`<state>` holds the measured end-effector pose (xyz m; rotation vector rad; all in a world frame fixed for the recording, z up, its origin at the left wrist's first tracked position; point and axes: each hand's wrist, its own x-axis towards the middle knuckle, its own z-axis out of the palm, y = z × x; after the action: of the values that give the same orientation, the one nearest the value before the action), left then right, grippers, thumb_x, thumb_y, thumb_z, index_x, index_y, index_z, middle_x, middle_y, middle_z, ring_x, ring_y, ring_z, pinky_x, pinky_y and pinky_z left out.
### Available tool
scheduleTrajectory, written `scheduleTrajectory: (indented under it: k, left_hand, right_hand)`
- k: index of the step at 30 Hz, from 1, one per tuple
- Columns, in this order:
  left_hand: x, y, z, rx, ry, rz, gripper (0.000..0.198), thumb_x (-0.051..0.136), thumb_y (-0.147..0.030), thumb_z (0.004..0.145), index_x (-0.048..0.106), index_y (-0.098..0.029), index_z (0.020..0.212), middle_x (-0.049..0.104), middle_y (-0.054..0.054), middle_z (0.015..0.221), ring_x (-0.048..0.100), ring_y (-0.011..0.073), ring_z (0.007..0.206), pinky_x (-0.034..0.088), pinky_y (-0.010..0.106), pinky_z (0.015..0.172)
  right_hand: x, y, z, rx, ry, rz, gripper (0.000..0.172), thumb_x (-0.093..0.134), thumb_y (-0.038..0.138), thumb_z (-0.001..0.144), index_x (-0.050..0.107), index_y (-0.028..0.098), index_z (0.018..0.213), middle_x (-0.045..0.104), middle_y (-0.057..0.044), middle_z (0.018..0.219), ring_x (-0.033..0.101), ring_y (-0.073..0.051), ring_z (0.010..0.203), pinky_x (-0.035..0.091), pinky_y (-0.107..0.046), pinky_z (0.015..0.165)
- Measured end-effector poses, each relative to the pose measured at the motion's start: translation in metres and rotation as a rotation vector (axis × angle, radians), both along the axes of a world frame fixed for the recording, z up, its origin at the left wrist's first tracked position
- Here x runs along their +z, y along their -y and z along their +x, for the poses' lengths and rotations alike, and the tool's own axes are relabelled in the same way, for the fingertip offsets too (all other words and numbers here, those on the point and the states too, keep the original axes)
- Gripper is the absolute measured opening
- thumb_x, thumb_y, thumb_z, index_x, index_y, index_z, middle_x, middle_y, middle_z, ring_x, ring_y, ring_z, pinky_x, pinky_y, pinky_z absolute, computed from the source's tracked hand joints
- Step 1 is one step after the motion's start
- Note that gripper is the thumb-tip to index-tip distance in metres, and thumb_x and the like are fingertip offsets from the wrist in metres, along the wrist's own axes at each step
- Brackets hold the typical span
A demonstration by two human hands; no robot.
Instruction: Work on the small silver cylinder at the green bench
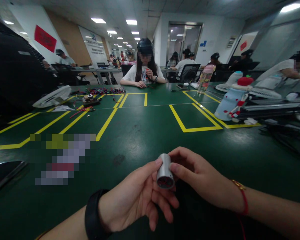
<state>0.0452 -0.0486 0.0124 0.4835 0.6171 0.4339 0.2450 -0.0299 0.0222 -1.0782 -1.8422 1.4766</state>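
Note:
A short silver metal cylinder (pixel 165 168) is held above the green table between both hands, its near end facing me and showing something dark and reddish inside. My left hand (pixel 142 193), with a black band on the wrist, has its thumb on the cylinder's left side and its fingers curled beneath. On the right side, my right hand (pixel 198 176) pinches the cylinder between thumb and fingers; a red string bracelet is on that wrist.
Across the green table (pixel 140 136), marked with yellow tape, sits a person (pixel 145 66). Wires and parts (pixel 102 91) lie at the back left. A blue bottle (pixel 227 101), pink-lidded bottle (pixel 205 80) and black cables (pixel 287 133) are on the right. A dark phone-like object (pixel 5 175) is front left.

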Motion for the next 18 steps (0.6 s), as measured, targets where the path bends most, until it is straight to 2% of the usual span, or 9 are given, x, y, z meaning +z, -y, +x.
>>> scheduleTrajectory:
  k: [6,9,10,12,15,16,18]
  left_hand:
    - [0.002,0.002,0.002,-0.016,-0.006,0.006,0.066,0.033,-0.064,0.094,0.069,-0.008,0.088,0.071,0.01,0.079,0.071,0.0128,0.059,0.051,0.015,0.04]
    - [0.006,0.001,0.005,-0.001,-0.126,0.131,0.059,0.036,-0.062,0.093,0.067,-0.012,0.093,0.069,0.009,0.083,0.067,0.0122,0.061,0.046,0.015,0.04]
    - [0.007,0.0,0.006,0.015,-0.22,0.241,0.053,0.039,-0.06,0.093,0.066,-0.014,0.093,0.068,0.008,0.082,0.065,0.0124,0.062,0.044,0.015,0.041]
    - [0.008,-0.003,0.007,0.059,-0.473,0.599,0.04,0.047,-0.052,0.093,0.065,-0.017,0.089,0.066,0.005,0.083,0.062,0.0143,0.069,0.046,0.019,0.05]
    - [0.006,-0.01,0.007,0.128,-0.833,1.177,0.023,0.053,-0.038,0.094,0.067,-0.021,0.086,0.063,0.004,0.093,0.059,0.019,0.089,0.049,0.031,0.078]
    - [0.005,-0.013,0.007,0.139,-0.916,1.301,0.02,0.053,-0.034,0.094,0.067,-0.022,0.089,0.062,0.004,0.099,0.058,0.0206,0.095,0.047,0.035,0.086]
    - [0.002,-0.017,0.006,0.125,-1.058,1.428,0.019,0.052,-0.033,0.095,0.068,-0.022,0.094,0.061,0.005,0.105,0.055,0.0232,0.101,0.045,0.04,0.091]
  right_hand:
    - [-0.003,-0.001,-0.003,0.022,-0.135,-0.155,0.044,0.057,0.051,0.087,0.051,0.013,0.109,0.06,-0.008,0.101,0.06,-0.012,0.087,0.051,-0.024,0.072]
    - [-0.002,-0.003,-0.002,0.046,-0.18,-0.177,0.042,0.059,0.047,0.088,0.05,0.013,0.111,0.06,-0.008,0.104,0.061,-0.012,0.088,0.052,-0.024,0.075]
    - [-0.002,-0.005,-0.002,0.053,-0.194,-0.166,0.042,0.06,0.045,0.087,0.049,0.014,0.114,0.06,-0.008,0.106,0.061,-0.011,0.089,0.052,-0.025,0.076]
    - [-0.004,-0.01,-0.001,0.048,-0.187,-0.085,0.043,0.063,0.041,0.086,0.048,0.017,0.118,0.059,-0.007,0.109,0.061,-0.012,0.092,0.052,-0.026,0.079]
    - [-0.009,-0.018,0.001,0.013,-0.12,0.146,0.039,0.066,0.034,0.084,0.053,0.019,0.116,0.06,-0.006,0.111,0.059,-0.012,0.099,0.05,-0.028,0.089]
    - [-0.01,-0.02,0.002,0.007,-0.1,0.21,0.036,0.066,0.033,0.084,0.054,0.019,0.115,0.06,-0.006,0.112,0.059,-0.013,0.101,0.049,-0.028,0.092]
    - [-0.013,-0.024,0.002,0.003,-0.06,0.294,0.033,0.064,0.035,0.086,0.056,0.019,0.115,0.061,-0.006,0.113,0.059,-0.013,0.102,0.049,-0.03,0.094]
